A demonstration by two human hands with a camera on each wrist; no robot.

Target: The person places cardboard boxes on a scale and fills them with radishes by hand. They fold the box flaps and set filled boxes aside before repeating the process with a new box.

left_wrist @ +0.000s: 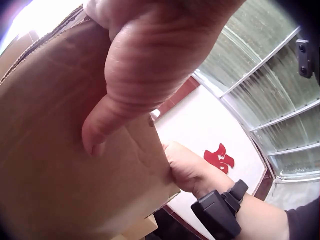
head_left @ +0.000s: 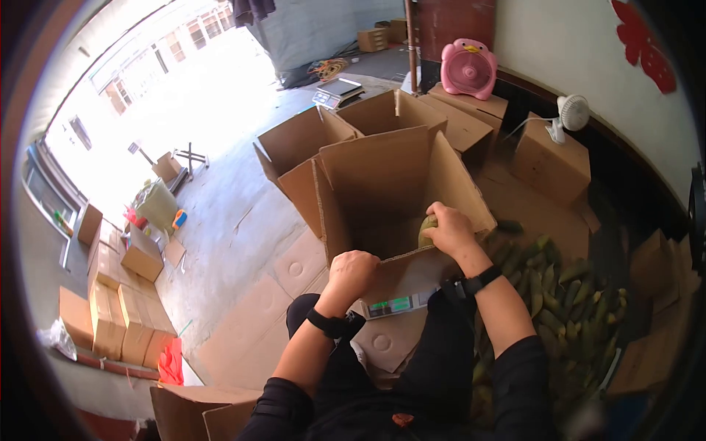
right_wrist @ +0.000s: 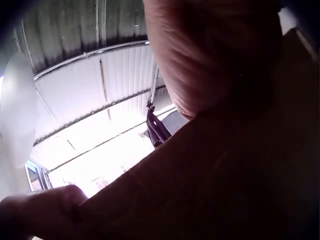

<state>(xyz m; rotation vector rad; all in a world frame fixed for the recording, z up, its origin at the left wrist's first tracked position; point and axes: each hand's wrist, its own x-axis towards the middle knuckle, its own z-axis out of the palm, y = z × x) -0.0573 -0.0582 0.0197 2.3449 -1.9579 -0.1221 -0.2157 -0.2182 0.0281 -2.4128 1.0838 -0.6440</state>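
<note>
A tall open cardboard box [head_left: 376,165] stands between the person's knees, on a scale [head_left: 401,304] with a lit green display. The left hand [head_left: 354,272] grips the box's near edge at the left corner; in the left wrist view its thumb [left_wrist: 100,125] lies along the outer wall. Over the near right part of the same edge, the right hand [head_left: 451,231] holds a green cucumber [head_left: 426,232] just inside the box. In the right wrist view that hand [right_wrist: 210,55] is dark, and the cucumber is hidden there. The box's bottom lies in shadow.
A heap of cucumbers [head_left: 566,301] covers the floor at the right. Two more open boxes [head_left: 301,140] adjoin the far side. Behind them stand a pink fan [head_left: 469,70] and a small white fan [head_left: 570,116]. Stacked cartons [head_left: 110,309] line the left wall.
</note>
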